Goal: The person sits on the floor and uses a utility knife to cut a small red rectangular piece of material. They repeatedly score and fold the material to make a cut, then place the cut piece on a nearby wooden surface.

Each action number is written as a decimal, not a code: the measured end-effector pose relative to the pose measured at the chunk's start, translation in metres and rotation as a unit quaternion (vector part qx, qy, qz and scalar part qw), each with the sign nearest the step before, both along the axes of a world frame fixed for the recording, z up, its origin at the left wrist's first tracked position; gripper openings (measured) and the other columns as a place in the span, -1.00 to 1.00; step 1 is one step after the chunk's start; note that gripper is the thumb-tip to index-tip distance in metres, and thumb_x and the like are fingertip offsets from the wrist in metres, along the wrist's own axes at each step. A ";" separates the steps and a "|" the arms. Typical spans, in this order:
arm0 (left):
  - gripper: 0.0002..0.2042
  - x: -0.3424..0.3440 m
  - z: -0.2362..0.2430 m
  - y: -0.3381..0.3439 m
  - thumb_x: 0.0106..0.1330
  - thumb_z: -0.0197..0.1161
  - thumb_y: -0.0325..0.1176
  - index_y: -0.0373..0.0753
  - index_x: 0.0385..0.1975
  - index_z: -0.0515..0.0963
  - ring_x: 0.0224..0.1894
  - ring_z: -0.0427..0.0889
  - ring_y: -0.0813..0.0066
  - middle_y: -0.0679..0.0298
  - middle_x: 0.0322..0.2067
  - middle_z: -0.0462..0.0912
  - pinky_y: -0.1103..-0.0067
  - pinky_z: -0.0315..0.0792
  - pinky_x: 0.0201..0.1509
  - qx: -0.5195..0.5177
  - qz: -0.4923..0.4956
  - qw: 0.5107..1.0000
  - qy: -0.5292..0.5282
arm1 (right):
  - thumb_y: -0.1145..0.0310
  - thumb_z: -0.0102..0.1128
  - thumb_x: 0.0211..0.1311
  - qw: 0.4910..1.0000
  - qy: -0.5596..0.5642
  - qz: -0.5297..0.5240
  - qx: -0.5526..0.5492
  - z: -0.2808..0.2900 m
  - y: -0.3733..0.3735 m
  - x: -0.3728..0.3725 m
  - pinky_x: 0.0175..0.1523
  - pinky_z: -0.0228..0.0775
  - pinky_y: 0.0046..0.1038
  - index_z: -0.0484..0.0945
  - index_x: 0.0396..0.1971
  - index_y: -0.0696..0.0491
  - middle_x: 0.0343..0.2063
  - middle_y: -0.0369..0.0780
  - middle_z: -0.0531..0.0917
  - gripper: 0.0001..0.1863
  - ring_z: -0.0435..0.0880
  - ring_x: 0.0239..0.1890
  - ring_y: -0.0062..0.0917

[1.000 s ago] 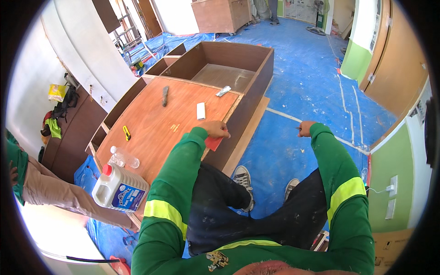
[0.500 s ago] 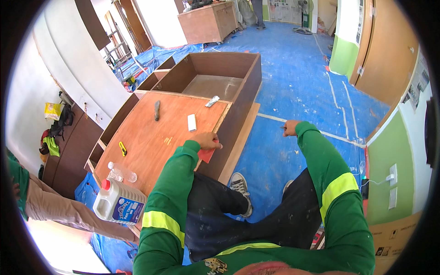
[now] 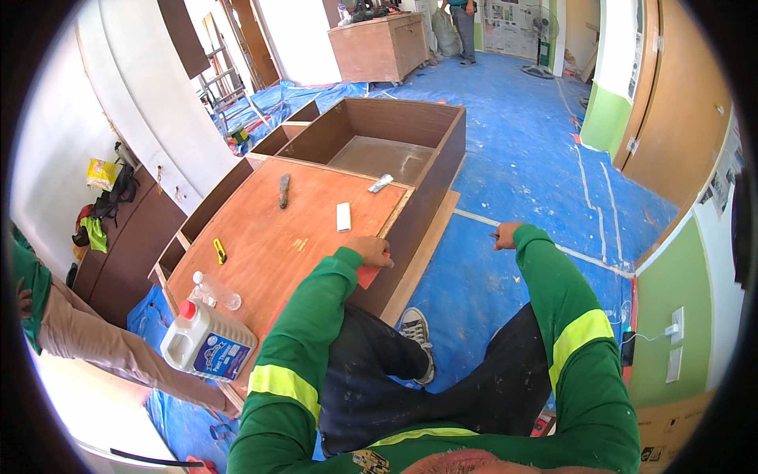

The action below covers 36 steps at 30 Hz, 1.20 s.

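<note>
My left hand point(image 3: 369, 251) is closed on a thin red sheet point(image 3: 367, 276) at the near right edge of a brown wooden cabinet lying down. Its reddish wood panel point(image 3: 276, 229) faces up. Off to the right, my right hand point(image 3: 506, 235) is held over the blue floor sheet, fingers pinched round a small dark thing that I cannot make out. Lying on the panel are a white block point(image 3: 343, 217), a crumpled silvery tube point(image 3: 380, 183), a dark scraper-like tool point(image 3: 284, 191) and a yellow utility knife point(image 3: 220, 251).
A white jug point(image 3: 207, 347) with a red cap stands at the panel's near left corner, beside clear plastic bottles point(image 3: 221, 294). Another person's legs point(image 3: 118, 340) are at the left. Farther off are a wooden chest point(image 3: 377, 51), a fan point(image 3: 540, 43) and a standing person point(image 3: 464, 31).
The whole view has shifted, so the cabinet appears slightly lower and farther right. More of the distant person shows. Both hands keep nearly the same pose and hold.
</note>
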<state>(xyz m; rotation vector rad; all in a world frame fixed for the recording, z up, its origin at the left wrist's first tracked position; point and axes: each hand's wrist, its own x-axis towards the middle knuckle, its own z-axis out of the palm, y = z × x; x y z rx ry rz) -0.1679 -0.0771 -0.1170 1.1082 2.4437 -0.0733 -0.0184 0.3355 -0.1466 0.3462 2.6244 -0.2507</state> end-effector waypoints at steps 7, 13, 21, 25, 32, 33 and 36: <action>-0.39 -0.003 -0.005 -0.002 0.24 0.39 0.21 -0.14 0.10 0.70 0.11 0.73 -0.03 -0.02 0.01 0.78 0.19 0.56 0.19 0.001 0.005 1.000 -0.005 | -0.03 0.45 0.30 1.000 0.003 -0.015 -0.016 0.005 -0.011 -0.001 0.11 0.58 0.03 0.75 0.06 0.18 -0.06 0.02 0.81 -0.43 0.78 -0.02 -0.03; -0.40 0.003 0.001 0.004 0.21 0.42 0.21 -0.13 0.09 0.70 0.13 0.73 0.00 0.03 0.02 0.78 0.20 0.56 0.20 0.003 0.017 1.000 -0.008 | -0.04 0.42 0.33 1.000 -0.010 -0.011 0.015 -0.001 0.006 0.009 -0.03 0.56 -0.01 0.76 0.06 0.04 -0.14 -0.11 0.79 -0.50 0.76 -0.14 -0.18; -0.34 -0.005 -0.005 -0.003 0.21 0.42 0.26 -0.16 0.13 0.69 0.15 0.72 0.01 0.04 0.04 0.78 0.21 0.56 0.21 0.010 0.010 1.000 -0.009 | -0.05 0.42 0.33 1.000 0.001 -0.009 0.012 -0.004 0.011 0.010 -0.03 0.54 0.02 0.76 0.04 0.06 -0.18 -0.12 0.79 -0.50 0.75 -0.17 -0.17; -0.28 -0.002 -0.002 0.001 0.23 0.38 0.33 -0.19 0.15 0.68 0.15 0.71 -0.03 -0.04 0.05 0.76 0.20 0.54 0.22 0.013 -0.002 1.000 -0.013 | -0.04 0.42 0.35 1.000 0.001 0.001 0.010 -0.005 0.016 0.015 -0.08 0.53 0.03 0.76 0.03 0.09 -0.22 -0.13 0.78 -0.49 0.75 -0.22 -0.18; -0.24 -0.002 -0.002 -0.001 0.24 0.35 0.36 -0.21 0.18 0.67 0.16 0.70 -0.05 -0.07 0.07 0.75 0.20 0.53 0.24 0.021 -0.015 1.000 -0.008 | -0.05 0.41 0.37 1.000 -0.012 -0.006 0.009 -0.002 0.013 0.017 -0.14 0.51 0.04 0.76 0.00 0.08 -0.28 -0.14 0.76 -0.51 0.72 -0.28 -0.21; -0.25 -0.002 -0.003 -0.003 0.23 0.36 0.34 -0.20 0.18 0.67 0.17 0.70 -0.03 -0.04 0.08 0.75 0.21 0.53 0.25 0.017 -0.006 1.000 -0.009 | -0.05 0.41 0.37 1.000 -0.015 -0.007 0.008 -0.001 0.011 0.016 -0.14 0.51 0.04 0.76 -0.01 0.08 -0.28 -0.14 0.76 -0.51 0.71 -0.28 -0.21; -0.28 0.001 -0.001 -0.001 0.22 0.39 0.30 -0.17 0.19 0.67 0.20 0.69 0.02 0.03 0.11 0.75 0.22 0.53 0.27 0.009 0.009 1.000 -0.014 | -0.05 0.40 0.38 1.000 -0.019 -0.006 0.002 0.000 0.007 0.016 -0.15 0.50 0.04 0.77 -0.03 0.08 -0.29 -0.15 0.76 -0.53 0.71 -0.29 -0.23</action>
